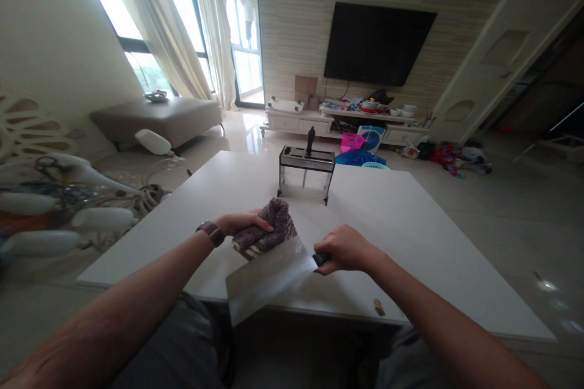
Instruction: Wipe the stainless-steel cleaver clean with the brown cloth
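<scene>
My right hand [345, 248] is closed round the dark handle of a broad steel cleaver [264, 279], whose blade points toward me and to the left, over the table's near edge. My left hand [240, 222], with a watch on the wrist, grips a folded brownish cloth [269, 228] that rests against the upper edge of the blade. Both hands are above the white table [387, 213], near its front.
A clear knife block [306, 172] with one dark-handled knife in it stands further back on the table. Left of the table is a rack with white objects [55, 213]. Beyond are a bench [157, 118], a TV [376, 42] and a cluttered low cabinet [347, 118].
</scene>
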`<state>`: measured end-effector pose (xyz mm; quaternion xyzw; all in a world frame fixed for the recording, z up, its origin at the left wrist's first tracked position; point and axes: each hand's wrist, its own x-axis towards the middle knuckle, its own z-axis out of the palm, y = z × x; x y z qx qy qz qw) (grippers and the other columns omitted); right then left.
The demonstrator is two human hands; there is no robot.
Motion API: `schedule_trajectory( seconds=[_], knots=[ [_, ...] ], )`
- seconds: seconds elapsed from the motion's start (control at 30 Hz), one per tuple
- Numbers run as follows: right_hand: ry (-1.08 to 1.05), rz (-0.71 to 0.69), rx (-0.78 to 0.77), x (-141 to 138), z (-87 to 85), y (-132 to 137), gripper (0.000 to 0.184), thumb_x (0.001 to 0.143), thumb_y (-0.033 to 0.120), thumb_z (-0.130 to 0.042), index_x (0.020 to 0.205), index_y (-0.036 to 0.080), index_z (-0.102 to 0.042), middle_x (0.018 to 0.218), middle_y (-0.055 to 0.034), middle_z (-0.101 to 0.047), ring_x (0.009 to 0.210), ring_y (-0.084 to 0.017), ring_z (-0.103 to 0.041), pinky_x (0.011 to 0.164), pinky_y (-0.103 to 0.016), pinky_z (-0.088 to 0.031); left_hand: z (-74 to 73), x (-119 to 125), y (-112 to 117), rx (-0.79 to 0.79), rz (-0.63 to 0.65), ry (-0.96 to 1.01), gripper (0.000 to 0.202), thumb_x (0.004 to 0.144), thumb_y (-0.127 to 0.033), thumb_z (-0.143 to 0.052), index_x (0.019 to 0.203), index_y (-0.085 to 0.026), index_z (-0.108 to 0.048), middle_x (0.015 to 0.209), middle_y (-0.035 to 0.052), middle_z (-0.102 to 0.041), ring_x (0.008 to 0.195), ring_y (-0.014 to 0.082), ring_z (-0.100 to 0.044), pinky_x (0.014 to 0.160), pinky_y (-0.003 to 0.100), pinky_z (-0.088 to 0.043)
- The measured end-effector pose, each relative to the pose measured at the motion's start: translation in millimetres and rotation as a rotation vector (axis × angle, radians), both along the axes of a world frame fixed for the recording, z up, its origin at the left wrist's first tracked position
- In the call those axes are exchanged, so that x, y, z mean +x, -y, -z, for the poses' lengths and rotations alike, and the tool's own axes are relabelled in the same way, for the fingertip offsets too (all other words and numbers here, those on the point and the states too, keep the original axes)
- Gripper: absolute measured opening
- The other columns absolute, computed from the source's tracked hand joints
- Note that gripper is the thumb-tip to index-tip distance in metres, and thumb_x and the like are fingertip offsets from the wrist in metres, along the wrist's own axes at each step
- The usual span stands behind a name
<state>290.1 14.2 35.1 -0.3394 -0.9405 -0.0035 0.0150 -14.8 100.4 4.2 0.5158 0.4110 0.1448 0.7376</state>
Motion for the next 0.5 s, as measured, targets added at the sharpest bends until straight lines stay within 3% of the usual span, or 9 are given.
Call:
schedule_trajectory(
  seconds=[0.23,0.5],
  knots=[
    [-0.075,-0.011,-0.006,-1.1,-6.7,1.0,0.029,0.077,0.047,-0.068,0.064,0.023,-0.059,0.062,0.0003,-0.070,0.056,-0.013,-0.058,0.054,-0.028,-0.019,6.3,5.7,-2.0,0.067,0.054,-0.091,0.049,0.060,-0.025,-0.085,0.106,-0.015,-0.069,0.103,0.0105,-0.075,0.093,0.0279,-0.071,0.082,0.035,-0.057],
    [-0.017,-0.016,-0.025,0.5,-0.8,2.2,0.030,0.075,0.049,-0.070,0.064,0.023,-0.061,0.061,-0.0005,-0.070,0.057,-0.014,-0.060,0.054,-0.028,-0.020,-0.9,-0.3,-1.9,0.013,-0.035,0.015,0.057,0.063,-0.024,-0.084,0.115,-0.019,-0.063,0.107,0.0091,-0.075,0.097,0.0292,-0.071,0.087,0.040,-0.057]
  ],
)
